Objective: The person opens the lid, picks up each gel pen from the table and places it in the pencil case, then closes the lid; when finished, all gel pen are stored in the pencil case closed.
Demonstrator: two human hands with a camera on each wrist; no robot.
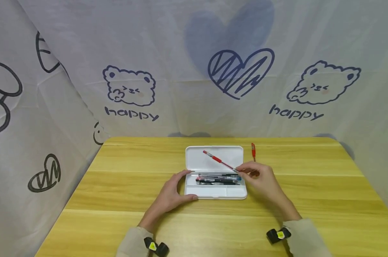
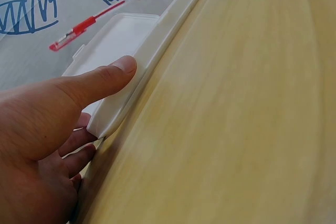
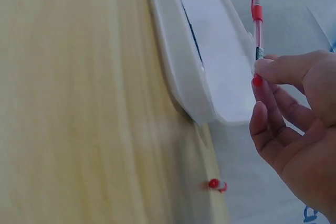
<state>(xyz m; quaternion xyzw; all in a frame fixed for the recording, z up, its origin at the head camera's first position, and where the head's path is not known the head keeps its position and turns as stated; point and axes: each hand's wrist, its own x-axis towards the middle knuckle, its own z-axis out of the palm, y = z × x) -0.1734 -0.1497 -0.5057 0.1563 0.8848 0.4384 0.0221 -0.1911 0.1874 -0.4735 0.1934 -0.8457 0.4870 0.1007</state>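
A white pencil case (image 1: 207,192) lies with its lid (image 1: 196,159) tipped back. Several pens (image 1: 217,179), mostly black with a little red and blue, fill its rear compartment. My left hand (image 1: 169,191) holds the case's left end, thumb on the front edge (image 2: 123,80) and fingers round the side and back. Above the case's right part, my right hand (image 1: 263,178) pinches a red pen (image 1: 217,159) by one end between thumb and fingertips. The pen's capped end points up and left across the lid, and its clear barrel shows in the right wrist view (image 3: 258,32).
Another red pen (image 1: 253,150) lies on the wooden table (image 1: 133,160) right of the lid, partly behind my right hand. The case's front strip has a small divided section at its right. A printed white cloth (image 1: 181,100) hangs behind the table and along the left.
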